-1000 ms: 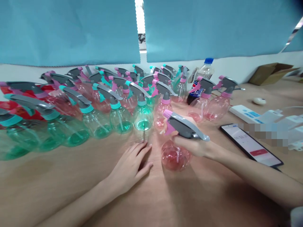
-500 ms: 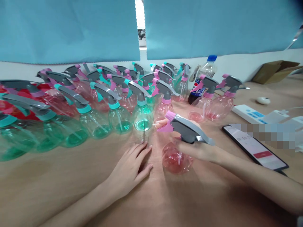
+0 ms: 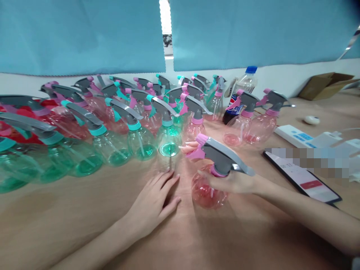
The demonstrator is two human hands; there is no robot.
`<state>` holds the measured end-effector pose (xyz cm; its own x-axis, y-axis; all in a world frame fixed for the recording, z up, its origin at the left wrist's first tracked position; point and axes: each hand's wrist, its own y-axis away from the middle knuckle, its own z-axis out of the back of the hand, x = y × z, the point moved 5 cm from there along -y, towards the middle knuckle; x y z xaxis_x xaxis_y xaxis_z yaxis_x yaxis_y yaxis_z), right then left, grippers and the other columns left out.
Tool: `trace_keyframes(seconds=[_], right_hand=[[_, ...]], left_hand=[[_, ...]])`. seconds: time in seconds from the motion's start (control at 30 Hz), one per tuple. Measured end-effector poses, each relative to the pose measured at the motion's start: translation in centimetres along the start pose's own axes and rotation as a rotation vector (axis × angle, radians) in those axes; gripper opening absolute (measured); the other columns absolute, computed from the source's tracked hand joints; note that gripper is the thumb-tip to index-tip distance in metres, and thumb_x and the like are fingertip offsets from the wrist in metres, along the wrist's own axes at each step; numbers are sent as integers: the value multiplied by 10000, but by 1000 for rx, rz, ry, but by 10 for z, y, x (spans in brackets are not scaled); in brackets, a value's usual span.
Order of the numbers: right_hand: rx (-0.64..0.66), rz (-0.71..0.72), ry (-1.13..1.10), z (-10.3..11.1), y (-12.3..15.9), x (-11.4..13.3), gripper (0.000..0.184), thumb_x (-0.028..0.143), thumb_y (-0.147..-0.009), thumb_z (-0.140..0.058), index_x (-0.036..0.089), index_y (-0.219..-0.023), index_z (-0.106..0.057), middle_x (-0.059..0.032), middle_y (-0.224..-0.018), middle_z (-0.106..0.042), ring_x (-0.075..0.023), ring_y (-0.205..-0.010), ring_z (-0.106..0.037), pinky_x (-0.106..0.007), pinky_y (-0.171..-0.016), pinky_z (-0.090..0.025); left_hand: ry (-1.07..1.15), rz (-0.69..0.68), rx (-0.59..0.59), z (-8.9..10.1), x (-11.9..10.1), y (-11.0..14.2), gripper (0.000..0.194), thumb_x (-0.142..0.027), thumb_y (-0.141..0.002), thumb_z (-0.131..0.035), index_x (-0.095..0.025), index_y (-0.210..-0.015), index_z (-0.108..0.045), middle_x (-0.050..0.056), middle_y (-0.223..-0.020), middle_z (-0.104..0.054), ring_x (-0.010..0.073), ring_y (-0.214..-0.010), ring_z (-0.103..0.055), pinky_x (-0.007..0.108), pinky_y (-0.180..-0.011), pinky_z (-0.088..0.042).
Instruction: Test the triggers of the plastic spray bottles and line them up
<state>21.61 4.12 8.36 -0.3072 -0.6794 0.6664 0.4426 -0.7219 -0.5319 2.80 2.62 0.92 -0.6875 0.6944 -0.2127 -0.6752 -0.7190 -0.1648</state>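
A clear pink spray bottle [image 3: 208, 198] with a grey head and pink nozzle stands upright on the table in front of me. My right hand [image 3: 234, 183] grips it just below the collar, the thumb on the near side. Its other fingers pass behind the bottle, and fingertips show beyond the pink nozzle. To the left of this bottle, my left hand [image 3: 153, 200] lies flat on the wood with fingers stretched out, holding nothing. Just past its fingertips stands a green spray bottle [image 3: 168, 140] with a turquoise collar.
Several more green and pink spray bottles [image 3: 112, 150] stand in rows at left and centre. Two pink ones [image 3: 260, 125] stand by a cola bottle [image 3: 247, 82]. At right are a phone [image 3: 303, 176], a power strip [image 3: 295, 137], a white earbud case [image 3: 311, 120] and a cardboard box [image 3: 323, 86].
My right hand has settled lower around the pink bottle's neck, and the pink collar now shows. The bottle's head has tipped slightly. The left hand stays in place.
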Motion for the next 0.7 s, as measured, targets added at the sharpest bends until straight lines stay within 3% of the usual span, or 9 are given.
trace_keyframes(seconds=[0.07,0.17,0.3,0.47,0.7], right_hand=[[-22,-3,-55,0,0,1,95,126,-784,-554,203,-837,-535,-44,-1067,-600,-140,-836,-642,-336,-880,-548],[-18,-11,-67,-1,0,3,111,105,-789,-506,211,-755,-502,-33,-986,-607,-147,-843,-651,-332,-854,-559],[-21,-47,-75,-2,0,2,174,131,-787,-497,231,-925,-535,-13,-862,-627,-179,-858,-666,-344,-771,-589],[-14,-40,-142,-5,1,1,341,148,-775,-501,235,-1104,-505,-40,-1042,-633,-157,-875,-664,-329,-754,-597],[-17,-42,-181,-4,2,1,437,88,-733,-485,245,-1141,-486,-22,-1013,-643,-152,-851,-669,-301,-725,-603]], left_hand=[[-1,-4,1,0,0,0,458,-388,-961,-461,-174,-1366,-446,128,-1425,-475,298,-1312,-426,503,-1064,-368],[-2,-1,4,0,0,1,457,-384,-962,-461,-170,-1366,-447,128,-1426,-473,298,-1316,-421,503,-1066,-365],[0,0,19,-2,0,1,467,-384,-962,-466,-167,-1375,-436,133,-1431,-466,297,-1319,-418,512,-1067,-362],[-3,2,21,-2,1,1,471,-385,-964,-465,-160,-1377,-431,140,-1436,-458,295,-1320,-415,515,-1073,-355],[-12,-7,9,-2,0,2,466,-391,-963,-464,-166,-1371,-436,137,-1429,-467,299,-1321,-415,514,-1065,-365]])
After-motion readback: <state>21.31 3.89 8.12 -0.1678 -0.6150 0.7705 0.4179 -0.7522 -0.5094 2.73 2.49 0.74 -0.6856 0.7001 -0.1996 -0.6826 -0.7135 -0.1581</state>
